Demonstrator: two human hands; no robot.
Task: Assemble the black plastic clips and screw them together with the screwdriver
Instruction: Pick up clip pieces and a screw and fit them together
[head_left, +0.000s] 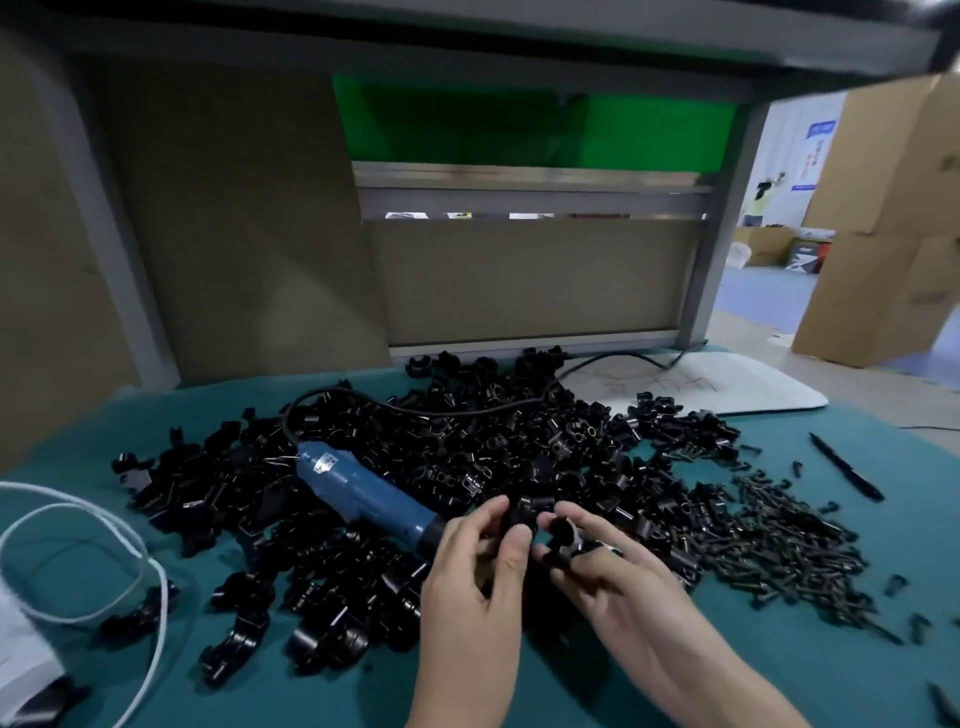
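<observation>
A big heap of black plastic clips (467, 457) covers the middle of the teal table cloth (779, 675). On the heap lies a blue electric screwdriver (363, 493), its black tip pointing at my hands. My left hand (478, 566) pinches one black clip half (522, 512) between thumb and fingers. Right beside it, my right hand (613, 566) grips a second black clip piece (563, 535). The two pieces are close together above the front of the heap. A pile of small black screws (779, 540) lies to the right of my hands.
A black cord (415, 410) runs from the screwdriver across the heap to the back right. A white cable (104, 545) loops at the left edge. A black pen (847, 467) and a white board (727, 384) lie at the right. Cardboard panels stand behind the table.
</observation>
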